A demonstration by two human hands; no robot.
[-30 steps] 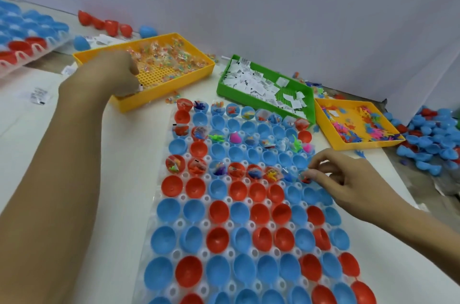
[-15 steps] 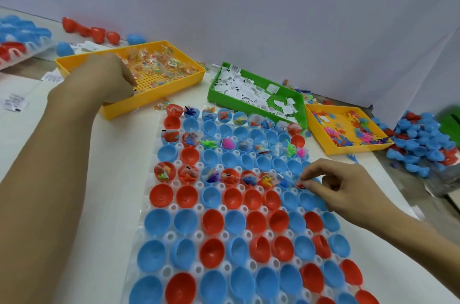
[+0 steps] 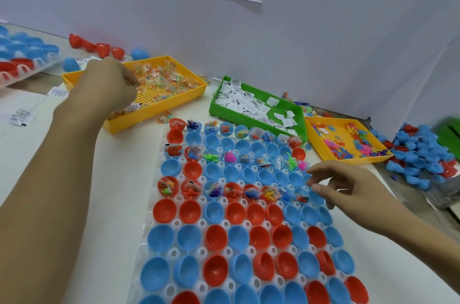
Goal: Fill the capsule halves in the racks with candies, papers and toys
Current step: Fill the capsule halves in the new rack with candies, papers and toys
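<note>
bare table strip [image 3: 119,179] left of rack [image 3: 159,236] partly taken by left forearm [image 3: 62,179]. left hand [image 3: 109,87] sits over near corner of candy tray [image 3: 174,102]. narrow gap left between candy tray and paper tray [image 3: 214,104]. far edge of rack crowded by paper tray and toy tray [image 3: 348,159]. right side bounded by right hand [image 3: 348,186] and loose capsule pile [image 3: 423,154].
</note>
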